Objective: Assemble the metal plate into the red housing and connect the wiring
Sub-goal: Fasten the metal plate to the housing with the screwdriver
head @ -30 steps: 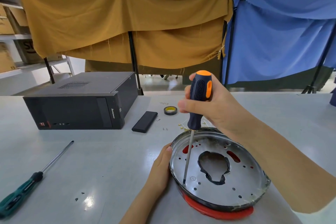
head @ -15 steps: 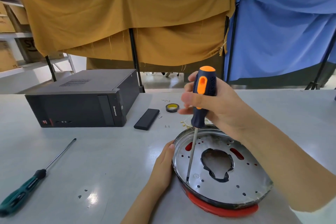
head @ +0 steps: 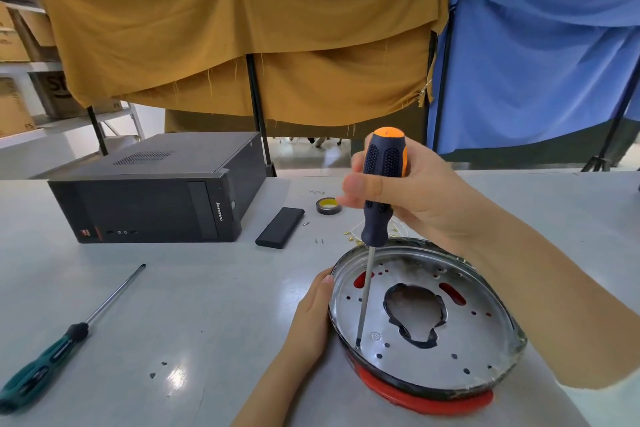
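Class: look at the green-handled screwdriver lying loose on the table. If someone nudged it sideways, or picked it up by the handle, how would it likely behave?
The green-handled screwdriver lies flat on the smooth, glossy table, so a sideways nudge would probably slide or roll it a little. Its long thin metal shaft looks stiff, not floppy. The thick handle probably holds most of the weight, so it should lift easily there.

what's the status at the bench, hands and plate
Right hand grips screwdriver, tip down at plate near left rim. Left hand steadies rim. Plate seated in red housing. Nothing blocking.
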Demonstrator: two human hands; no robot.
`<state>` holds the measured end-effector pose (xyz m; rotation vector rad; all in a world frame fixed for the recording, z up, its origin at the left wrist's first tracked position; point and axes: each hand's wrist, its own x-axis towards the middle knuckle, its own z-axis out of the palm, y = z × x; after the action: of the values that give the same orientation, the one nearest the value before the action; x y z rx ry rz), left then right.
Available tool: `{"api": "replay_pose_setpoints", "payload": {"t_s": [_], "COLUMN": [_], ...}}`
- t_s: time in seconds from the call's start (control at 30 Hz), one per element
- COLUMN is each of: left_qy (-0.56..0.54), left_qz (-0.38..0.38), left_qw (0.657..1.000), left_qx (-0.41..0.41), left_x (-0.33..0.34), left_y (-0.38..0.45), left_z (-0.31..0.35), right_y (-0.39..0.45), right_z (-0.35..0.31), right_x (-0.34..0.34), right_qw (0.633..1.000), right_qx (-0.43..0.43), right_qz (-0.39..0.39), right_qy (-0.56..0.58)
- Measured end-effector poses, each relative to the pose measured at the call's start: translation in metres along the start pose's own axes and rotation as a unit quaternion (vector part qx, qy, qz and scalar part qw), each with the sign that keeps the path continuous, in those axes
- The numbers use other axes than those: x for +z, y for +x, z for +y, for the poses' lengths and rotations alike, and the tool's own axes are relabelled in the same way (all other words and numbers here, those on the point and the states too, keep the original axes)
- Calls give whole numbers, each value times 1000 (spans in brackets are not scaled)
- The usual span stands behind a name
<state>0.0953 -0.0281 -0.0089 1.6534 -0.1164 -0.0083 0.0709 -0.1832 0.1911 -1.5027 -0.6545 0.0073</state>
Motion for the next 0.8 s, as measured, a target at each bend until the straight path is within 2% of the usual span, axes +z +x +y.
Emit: {"api": "replay_pose_setpoints", "payload": {"t_s": [0.1,0.2,0.3,0.43,0.5,0.57,0.63,0.7,0.8], "left_qy": [5,9,9,5,0,1,4,6,-4], "left_qz": [5,6,8,2,2,-1,1,2,-4], "left_qw": [1000,1000,1000,1000,1000,1000,1000,1000,1000], "left_qx": [-2,-1,-3,-1,-1,0,0,-1,-3], "left_x": [0,0,-1,0,0,0,0,0,0], "left_y": [1,1,2,1,0,0,0,1,2], "left_z": [0,-2,-3,-1,0,0,0,0,0], "right_y": [-6,-12,-12,-3,0,-1,-6,-12,-14], "right_z": [-3,-5,-7,-8,-7,-8,-11,-10,-10], "right_x": [-10,-17,-14,1,4,1,-7,-14,-14], "right_qw": [985,978,988,999,998,998,981,975,983], "right_qx": [10,-9,-13,-33,-33,-7,27,17,-10], "right_qz": [-105,-149,-118,12,35,-28,-121,-173,-165], "right_qy": [136,143,103,-22,-46,56,150,139,76]}}
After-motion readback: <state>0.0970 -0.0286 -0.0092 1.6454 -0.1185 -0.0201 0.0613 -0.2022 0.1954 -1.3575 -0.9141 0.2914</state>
